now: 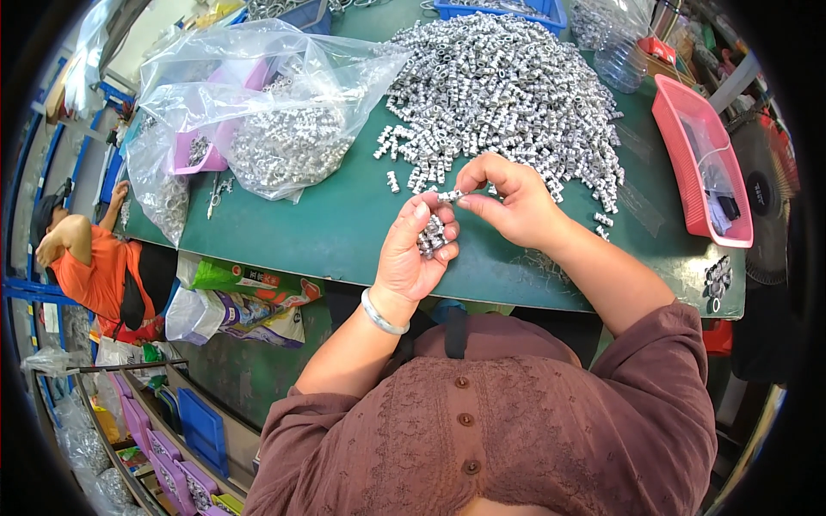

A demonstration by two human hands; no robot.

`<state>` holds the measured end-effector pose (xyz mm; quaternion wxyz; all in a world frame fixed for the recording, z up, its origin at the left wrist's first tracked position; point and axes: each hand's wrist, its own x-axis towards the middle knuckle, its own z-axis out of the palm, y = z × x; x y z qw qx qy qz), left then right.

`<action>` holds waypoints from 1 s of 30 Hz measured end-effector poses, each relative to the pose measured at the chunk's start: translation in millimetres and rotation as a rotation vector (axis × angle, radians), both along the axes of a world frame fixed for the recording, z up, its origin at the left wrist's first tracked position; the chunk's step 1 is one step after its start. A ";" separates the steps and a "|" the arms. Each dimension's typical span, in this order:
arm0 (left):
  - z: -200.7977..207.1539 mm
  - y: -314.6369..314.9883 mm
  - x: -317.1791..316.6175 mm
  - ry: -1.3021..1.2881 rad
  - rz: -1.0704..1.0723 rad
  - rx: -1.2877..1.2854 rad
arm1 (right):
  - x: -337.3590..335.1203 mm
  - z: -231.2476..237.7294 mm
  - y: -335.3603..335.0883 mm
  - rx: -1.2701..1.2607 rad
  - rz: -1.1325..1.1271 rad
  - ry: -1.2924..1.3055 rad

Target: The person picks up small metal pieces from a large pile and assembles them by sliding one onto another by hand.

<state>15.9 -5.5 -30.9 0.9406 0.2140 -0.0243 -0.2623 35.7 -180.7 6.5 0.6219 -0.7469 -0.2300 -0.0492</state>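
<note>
My left hand, a pale bangle at its wrist, is curled palm up around several small silver metal parts. Between the fingertips of both hands sits one more small metal part, pinched by my right hand from the right and touched by the left thumb and forefinger. Both hands are above the near part of the green table. Just beyond them spreads a large heap of similar silver metal parts. A few strays lie at its near edge. What the right palm contains, if anything, is hidden.
Left of the heap, a clear plastic bag of metal parts lies by a purple scoop-like container. A pink basket stands at the right, near a black fan. Blue bins line the back. A person in orange is at far left.
</note>
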 end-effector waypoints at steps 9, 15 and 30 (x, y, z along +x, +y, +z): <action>3.6 -5.2 -1.5 -0.021 0.052 0.129 | -2.3 10.7 4.1 -0.236 0.040 -0.557; 2.3 -4.6 -2.1 -0.031 0.049 0.062 | 2.2 3.5 -1.4 -0.254 -0.096 -0.430; -1.2 -3.8 -1.3 -0.024 0.032 -0.006 | 6.8 -18.9 7.3 -0.817 -0.237 -0.363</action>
